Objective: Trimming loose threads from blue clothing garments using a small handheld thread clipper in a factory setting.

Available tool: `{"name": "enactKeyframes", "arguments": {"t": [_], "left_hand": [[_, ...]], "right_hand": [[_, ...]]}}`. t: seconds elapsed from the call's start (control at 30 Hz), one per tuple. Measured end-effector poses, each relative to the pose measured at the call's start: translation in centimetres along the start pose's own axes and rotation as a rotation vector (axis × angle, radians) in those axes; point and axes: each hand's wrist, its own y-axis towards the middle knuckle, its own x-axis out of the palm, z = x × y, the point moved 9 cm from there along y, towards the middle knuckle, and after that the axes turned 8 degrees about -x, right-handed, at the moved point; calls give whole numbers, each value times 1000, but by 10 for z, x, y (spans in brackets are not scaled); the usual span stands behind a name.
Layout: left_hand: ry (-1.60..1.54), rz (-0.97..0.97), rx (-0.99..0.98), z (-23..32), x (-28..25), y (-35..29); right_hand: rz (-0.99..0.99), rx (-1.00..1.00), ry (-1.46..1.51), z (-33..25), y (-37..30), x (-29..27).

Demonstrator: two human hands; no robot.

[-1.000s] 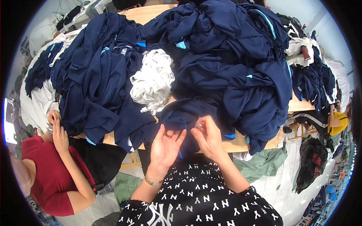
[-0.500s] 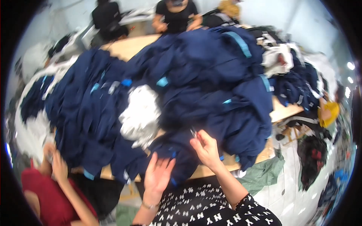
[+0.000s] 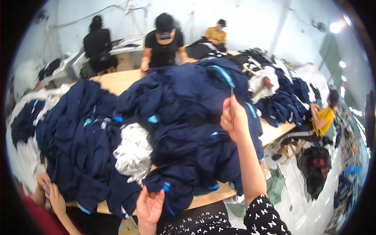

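1. Right hand: fingers closed on slim tool, upright before navy garments.
2. Left hand: fingers half-curled beside blue tab; grip cannot be determined.
3. Navy garments: piled on surface.

We've raised right hand, thin tool pointing up, farther from left hand. Our view tilted up; black-capped co-worker across counter now showing.

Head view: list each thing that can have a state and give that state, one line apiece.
Left hand: half-open, palm up
Right hand: raised, closed on a slim tool
Slim tool: held tip up, exact kind unclear
Navy garments: unfolded, heaped in crumpled piles
White fabric bundle: tangled
Wooden table: mostly covered
Green cloth: crumpled on the floor
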Motion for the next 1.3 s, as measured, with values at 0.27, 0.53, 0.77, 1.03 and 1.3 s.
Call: {"name": "enactKeyframes", "arguments": {"t": [0.27, 0.53, 0.77, 1.03, 1.3], "left_hand": [[65, 14, 317, 44, 15, 5], [151, 122, 368, 35, -10, -10], [220, 130, 399, 32, -4, -13], [449, 170, 500, 33, 0, -16], [433, 155, 478, 26, 0, -15]], "right_hand": [[-291, -44, -412, 122, -141, 85], [-581, -266, -927, 145, -179, 133], [-642, -437, -1095, 139, -184, 140], [-642, -488, -1121, 136, -187, 146], [-614, -545, -1124, 129, -187, 144]]}}
